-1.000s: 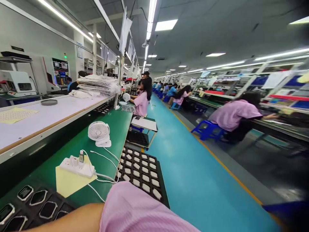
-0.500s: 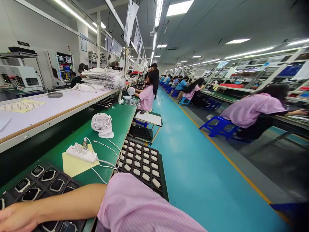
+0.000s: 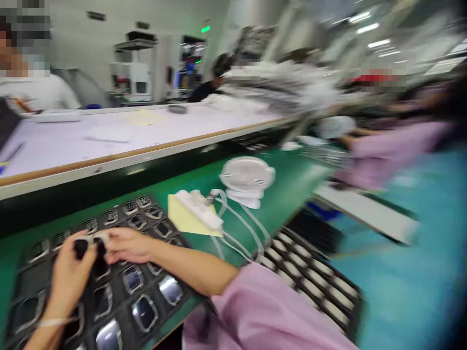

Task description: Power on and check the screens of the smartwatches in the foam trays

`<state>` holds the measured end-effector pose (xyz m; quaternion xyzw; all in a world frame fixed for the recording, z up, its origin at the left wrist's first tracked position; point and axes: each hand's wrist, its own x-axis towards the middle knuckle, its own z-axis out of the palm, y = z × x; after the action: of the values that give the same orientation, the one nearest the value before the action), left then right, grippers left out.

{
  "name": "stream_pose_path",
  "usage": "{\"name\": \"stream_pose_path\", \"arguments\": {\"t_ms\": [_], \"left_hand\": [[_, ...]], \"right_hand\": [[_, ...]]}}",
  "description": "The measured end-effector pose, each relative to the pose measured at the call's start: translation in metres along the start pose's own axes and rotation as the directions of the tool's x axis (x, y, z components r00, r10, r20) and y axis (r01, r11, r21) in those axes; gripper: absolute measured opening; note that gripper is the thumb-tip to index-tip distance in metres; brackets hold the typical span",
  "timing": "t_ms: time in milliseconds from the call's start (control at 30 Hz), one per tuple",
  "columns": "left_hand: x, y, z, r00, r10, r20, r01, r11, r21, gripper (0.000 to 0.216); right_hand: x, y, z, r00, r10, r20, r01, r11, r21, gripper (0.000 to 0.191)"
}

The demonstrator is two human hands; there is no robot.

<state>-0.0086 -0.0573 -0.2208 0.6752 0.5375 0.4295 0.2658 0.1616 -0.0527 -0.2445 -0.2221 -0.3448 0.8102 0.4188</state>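
The left hand (image 3: 69,272) pinches a small dark piece (image 3: 80,247) between its thumb and fingers, just above a black tray (image 3: 32,281) on the green table (image 3: 292,189). The right hand (image 3: 129,244) reaches in from the other side with its fingers bent close to that piece. It is blurry there, so I cannot tell if the right hand is grasping something too.

The step in hand seems to be handling one piece over the tray. The next move looks to call for a soft, steady pinch, since the piece is small and its face may be slick.

The tray looks dull and has rows of dips. Flat watch-like cases (image 3: 145,312) sit in them, with pale rims, cut corners and dark, shiny faces like glass. Beside the tray, smooth yellow paper (image 3: 182,218) lies under a white plastic power strip (image 3: 199,209) with bendy cords (image 3: 241,216). Near it stands a round white fan (image 3: 248,175). Lower down, pale oval pieces (image 3: 334,311) sit in another black tray
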Motion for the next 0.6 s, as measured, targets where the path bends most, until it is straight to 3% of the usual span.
{"name": "stream_pose_path", "arguments": {"t_ms": [267,600], "left_hand": [[-0.013,0.003,0.003,0.992,-0.125,-0.014,0.123,0.987,-0.1,0.036],[-0.019,0.011,0.001,0.988,-0.151,-0.024,0.149,0.986,-0.075,0.036]], "right_hand": [[-0.014,-0.002,0.002,1.0,0.008,-0.017,-0.007,0.999,0.035,0.055],[-0.016,-0.005,0.006,1.0,0.003,-0.024,-0.003,1.0,0.023,0.05]]}}
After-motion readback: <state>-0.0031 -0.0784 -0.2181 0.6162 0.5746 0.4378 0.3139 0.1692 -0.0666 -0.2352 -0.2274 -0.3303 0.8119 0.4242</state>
